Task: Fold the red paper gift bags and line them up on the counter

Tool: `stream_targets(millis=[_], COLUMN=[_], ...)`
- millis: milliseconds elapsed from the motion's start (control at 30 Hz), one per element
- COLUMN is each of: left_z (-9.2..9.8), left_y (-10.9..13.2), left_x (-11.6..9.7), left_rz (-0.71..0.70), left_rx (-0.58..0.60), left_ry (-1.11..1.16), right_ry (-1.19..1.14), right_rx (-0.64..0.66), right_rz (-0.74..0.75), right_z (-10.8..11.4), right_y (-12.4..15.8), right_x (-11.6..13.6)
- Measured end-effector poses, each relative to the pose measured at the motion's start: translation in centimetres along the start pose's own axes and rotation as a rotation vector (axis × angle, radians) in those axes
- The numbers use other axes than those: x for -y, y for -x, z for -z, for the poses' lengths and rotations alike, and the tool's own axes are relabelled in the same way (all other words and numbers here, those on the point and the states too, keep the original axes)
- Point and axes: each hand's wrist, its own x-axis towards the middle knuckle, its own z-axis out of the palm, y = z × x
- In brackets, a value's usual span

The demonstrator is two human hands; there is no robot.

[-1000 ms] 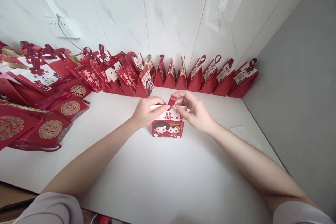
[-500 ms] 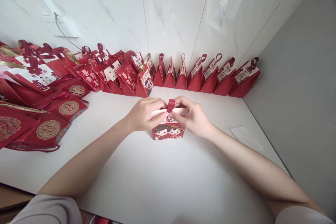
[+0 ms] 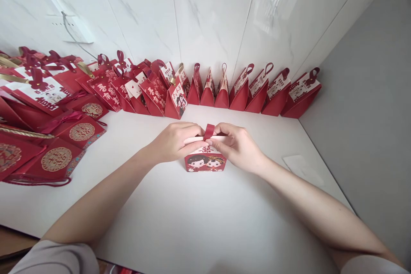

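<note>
Left hand (image 3: 175, 142) is curled shut, and the white top edge of a little red box (image 3: 205, 163) is pinched by its thumb and fingers. Right hand (image 3: 236, 147) is curled shut too, and the same top edge is pinched from the other side. A red ribbon loop (image 3: 209, 131) is seen sticking up between the two hands, right at the fingertips. The little red box is stood upright on the white table (image 3: 192, 222), near the middle, and two cartoon faces are printed on its front. A row of red boxes (image 3: 257, 94) is lined up along the back of the table, against the white wall (image 3: 208, 17). Each one is topped with a loop. Bigger red bags (image 3: 58, 145) are piled on the left side, some laid flat. A wall socket (image 3: 78, 31) with a cable plugged in is seen above them.
</note>
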Motion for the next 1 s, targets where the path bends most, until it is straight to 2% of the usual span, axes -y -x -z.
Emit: stream_targets(millis=[167,333,533,600,767,900,1000], left_z=[0.3,0.9,1.6,1.7,1.5,0.8,0.3], left_y=[-0.2,-0.4,-0.4,-0.4,-0.5,-0.6,-0.5], left_x=[-0.2,-0.3,-0.5,-0.9,-1.9,-2.1,-2.3], left_rz=[0.064,0.031,0.121,0.186,0.326,0.402,0.439], left_rx=[0.025,0.046,0.116,0.110,0.055,0.005,-0.035], left_ry=[0.157,0.139,0.147,0.184,0.379,0.448,0.487], right_ry=[0.057,0.069,0.001,-0.042,-0.072,-0.045,-0.042], right_rx=[0.012,0.063,0.110,0.057,-0.170,-0.156,-0.202], right_rz=[0.070,0.077,0.051,0.056,0.128,0.218,0.240], right_z=[0.2,0.5,0.8,0.6,0.2,0.0,-0.4], right_y=[0.1,0.0,-0.1,-0.1,0.1,0.1,0.2], right_x=[0.2,0.2,0.1,0.1,0.4,0.6,0.4])
